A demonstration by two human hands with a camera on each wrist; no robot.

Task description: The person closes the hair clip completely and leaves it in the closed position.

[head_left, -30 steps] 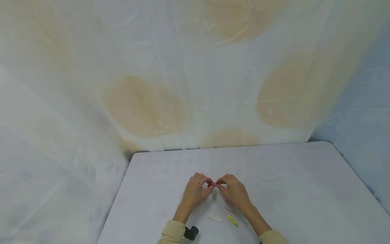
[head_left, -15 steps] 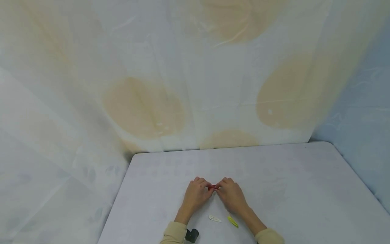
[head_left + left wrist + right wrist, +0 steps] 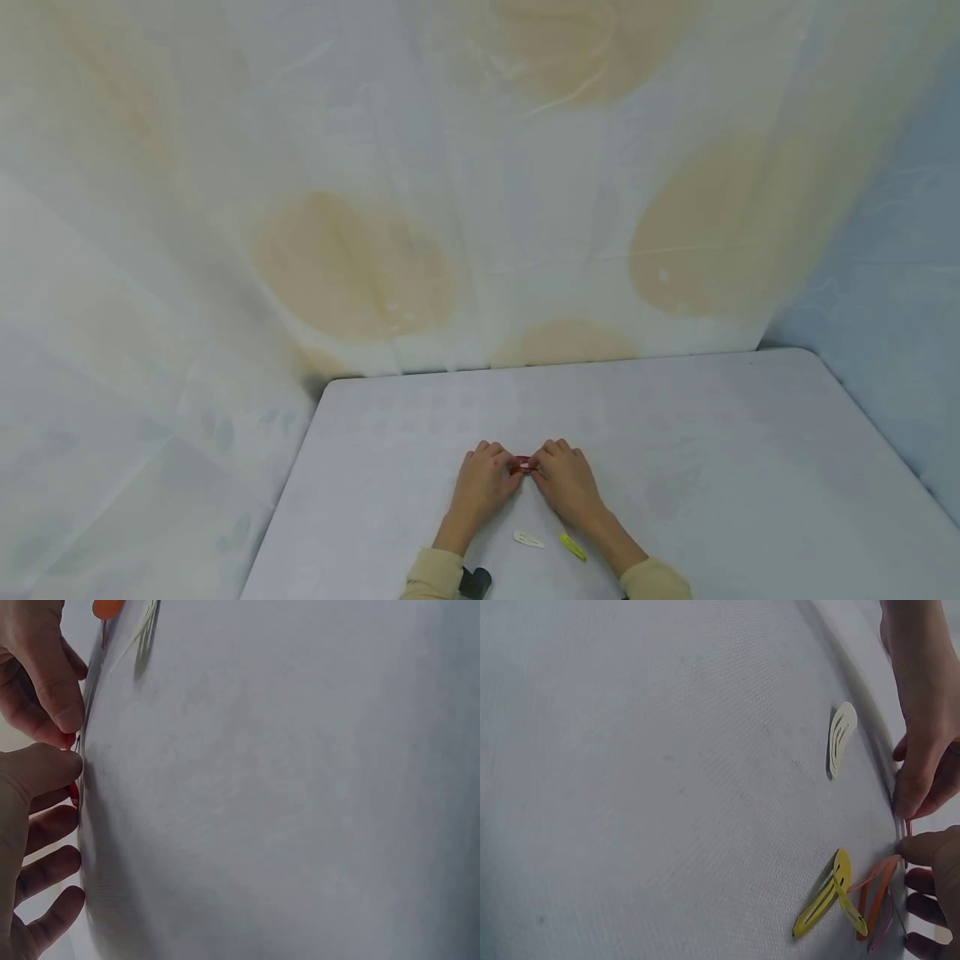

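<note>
Both the left hand (image 3: 482, 482) and right hand (image 3: 567, 482) pinch a small, thin red hair clip (image 3: 522, 465) by its ends, just above the smooth grey table (image 3: 750, 467), its long axis running left-right.

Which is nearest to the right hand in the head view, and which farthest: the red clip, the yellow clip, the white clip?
From the right hand:
1. Red clip, pinched between both hands' fingers.
2. Yellow clip, on the table below the wrist.
3. White clip, left of the yellow one.

Lower centre of the head view: left hand (image 3: 483, 482) and right hand (image 3: 568, 483) meet fingertip to fingertip, fingers curled, forearms converging.
</note>
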